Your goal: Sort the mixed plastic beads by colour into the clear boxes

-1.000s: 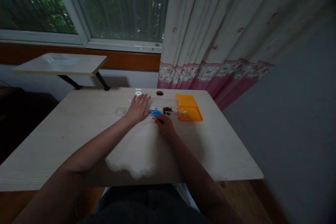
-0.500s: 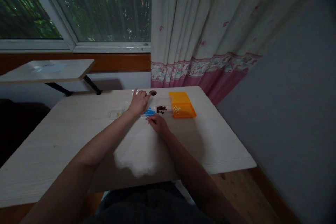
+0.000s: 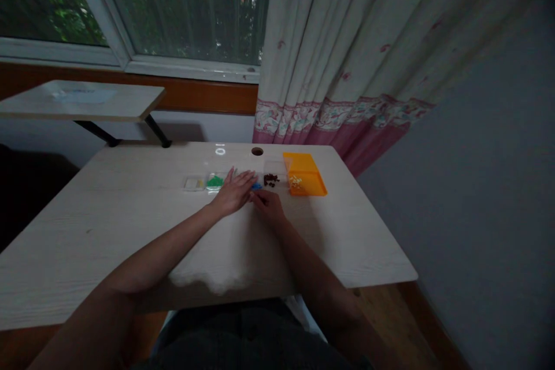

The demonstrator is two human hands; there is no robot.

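My left hand (image 3: 235, 191) lies flat on the pale wooden table (image 3: 130, 225), fingers stretched out over a patch of blue beads (image 3: 258, 186). Just to its right, touching it, my right hand (image 3: 267, 203) rests with its fingers curled in a pinch; what it holds is too small to make out. A small pile of green beads (image 3: 214, 181) and a pale yellowish pile in a clear tray (image 3: 193, 184) lie left of my left hand. Dark brown beads (image 3: 271, 179) sit right of the blue ones. An orange box (image 3: 304, 181) holds some yellow beads.
A round cable hole (image 3: 257, 151) sits near the table's far edge. A second small table (image 3: 82, 101) stands at the back left under the window. A patterned curtain (image 3: 347, 58) hangs behind the table, and a grey wall (image 3: 477, 185) runs along the right.
My left hand has drawn back from the table's far edge and flattened over the blue beads, uncovering the green pile. My right hand has shifted slightly and now touches the left.
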